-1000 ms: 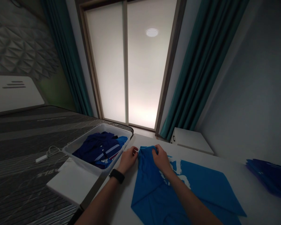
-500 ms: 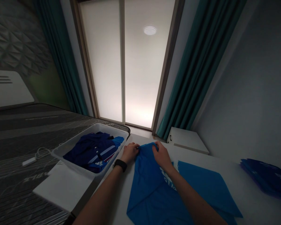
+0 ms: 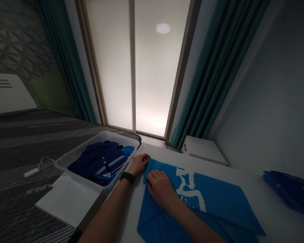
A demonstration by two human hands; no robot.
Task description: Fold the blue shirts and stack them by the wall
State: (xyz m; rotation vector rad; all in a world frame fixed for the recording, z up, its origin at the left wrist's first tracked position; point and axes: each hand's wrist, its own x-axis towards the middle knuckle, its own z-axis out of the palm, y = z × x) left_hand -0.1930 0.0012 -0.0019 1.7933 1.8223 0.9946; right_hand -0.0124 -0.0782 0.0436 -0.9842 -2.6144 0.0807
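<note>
A blue T-shirt (image 3: pixel 218 192) with white printing lies partly folded on the white table. At its far left corner my left hand (image 3: pixel 140 163), with a dark watch band on the wrist, is closed with its fingertips pinching the fabric. My right hand (image 3: pixel 160 189) lies over the shirt's left edge, a little nearer to me. Its fingers are curled and closed on the folded edge, with the thumb tucked below. My right forearm covers part of the shirt's near half.
A clear plastic bin (image 3: pixel 78 180) with dark blue clothes (image 3: pixel 98 160) stands left, on a bed (image 3: pixel 12 141). Folded dark blue garments (image 3: pixel 288 190) lie at the table's right. Beyond the table is a white cabinet (image 3: pixel 204 148). A white power strip (image 3: pixel 31 172) lies on the bed.
My right hand has moved left and toward me, laying the lifted part of the shirt down flat. More white printing shows now. My left hand has stayed near the corner.
</note>
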